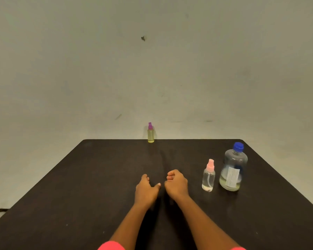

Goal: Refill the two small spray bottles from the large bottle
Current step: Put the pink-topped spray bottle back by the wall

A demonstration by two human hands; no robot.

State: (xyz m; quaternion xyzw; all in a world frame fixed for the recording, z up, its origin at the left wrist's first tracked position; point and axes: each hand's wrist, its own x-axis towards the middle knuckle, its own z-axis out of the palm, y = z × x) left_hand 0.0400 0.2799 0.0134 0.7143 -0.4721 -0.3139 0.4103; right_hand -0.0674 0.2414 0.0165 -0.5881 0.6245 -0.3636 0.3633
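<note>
Large bottle: the blue-capped clear bottle (233,168) stands upright at the right of the table, cap on, with a pale liquid low in it and a white label on its side.
Pink-topped spray bottle: (208,176) upright just left of the large bottle, close but apart from it, nearly clear inside.
Purple-topped spray bottle: (150,133) upright at the far edge of the table, near its middle, well apart from the other two, holding yellowish liquid.
Left hand: (146,191) rests on the table near the middle, fingers curled loosely with the thumb out, holding nothing.
Right hand: (175,184) just beside the left, fingers curled into a loose fist, empty, well left of the pink-topped bottle.
Open room: the dark table (79,186) is bare across its whole left half and between the hands and the far bottle.
Edges: far corners are rounded; the right bottles stand short of the right edge.
Cut off: the red sleeves (111,245) and the table's near edge run out of frame.
Hard to make out: label print is unreadable.
Backdrop: a plain scuffed wall (152,69).
</note>
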